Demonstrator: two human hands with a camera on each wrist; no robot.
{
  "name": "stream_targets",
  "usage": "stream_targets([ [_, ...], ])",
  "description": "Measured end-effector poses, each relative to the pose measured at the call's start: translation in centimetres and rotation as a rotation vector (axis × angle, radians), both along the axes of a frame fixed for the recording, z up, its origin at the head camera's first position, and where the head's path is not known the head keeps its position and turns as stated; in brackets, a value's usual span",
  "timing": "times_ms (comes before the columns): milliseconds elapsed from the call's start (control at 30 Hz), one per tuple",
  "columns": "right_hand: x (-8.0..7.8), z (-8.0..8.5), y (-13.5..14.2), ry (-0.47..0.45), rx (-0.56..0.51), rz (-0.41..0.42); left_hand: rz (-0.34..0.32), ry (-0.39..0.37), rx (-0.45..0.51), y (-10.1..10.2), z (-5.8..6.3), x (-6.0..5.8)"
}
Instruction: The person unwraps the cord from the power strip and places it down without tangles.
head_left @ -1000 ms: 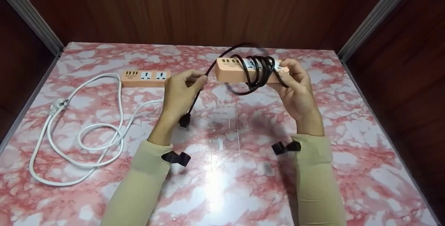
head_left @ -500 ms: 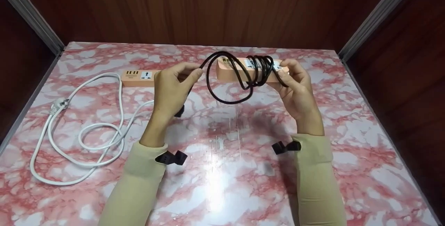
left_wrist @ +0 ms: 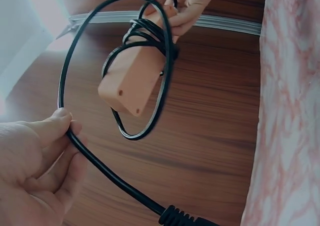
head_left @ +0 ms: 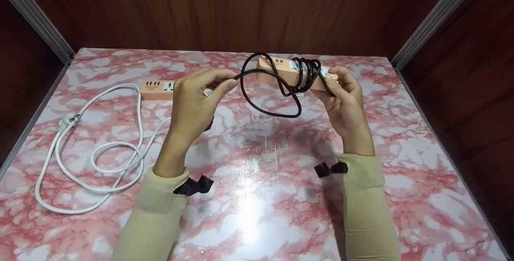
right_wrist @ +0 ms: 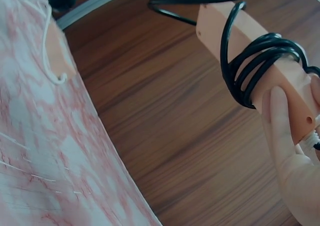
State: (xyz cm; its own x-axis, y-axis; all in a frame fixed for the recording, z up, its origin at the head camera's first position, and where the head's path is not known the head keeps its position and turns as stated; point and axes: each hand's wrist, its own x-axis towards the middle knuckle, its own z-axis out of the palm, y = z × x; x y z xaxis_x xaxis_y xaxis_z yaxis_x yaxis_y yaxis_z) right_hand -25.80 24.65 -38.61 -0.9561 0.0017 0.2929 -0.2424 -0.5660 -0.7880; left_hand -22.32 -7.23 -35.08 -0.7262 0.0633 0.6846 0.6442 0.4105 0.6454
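Note:
My right hand (head_left: 347,104) grips the right end of an orange power strip (head_left: 275,77), held up above the table. Several turns of its black cord (head_left: 270,113) are wound round the strip's right half. A loose loop of that cord hangs by the strip's left end. Between thumb and fingertips my left hand (head_left: 194,104) pinches the cord, left of the strip. In the left wrist view the cord runs on past those fingers to its ribbed plug end (left_wrist: 181,217). Seen from the right wrist, fingers (right_wrist: 280,121) press along the strip's underside.
A second orange power strip (head_left: 156,93) lies at the table's back left, partly hidden by my left hand. Its white cord (head_left: 90,188) spreads in loops over the left side, with a white plug (head_left: 69,121). Dark wood panels (head_left: 257,12) enclose the marbled table (head_left: 401,213).
My left hand has drawn left with the black cord, and a loose loop has come off the strip's left part. The held strip has risen slightly and tilted.

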Motion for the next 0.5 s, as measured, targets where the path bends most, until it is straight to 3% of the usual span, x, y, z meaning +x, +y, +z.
stream_targets([
  [300, -0.18, -0.09, 0.06, -0.006, -0.016, -0.049, -0.102, 0.167, -0.108, -0.35, 0.61, 0.93],
  [500, -0.07, 0.11, 0.26, 0.014, -0.044, -0.055, -0.172, 0.246, -0.206, -0.78, 0.77, 0.88],
])
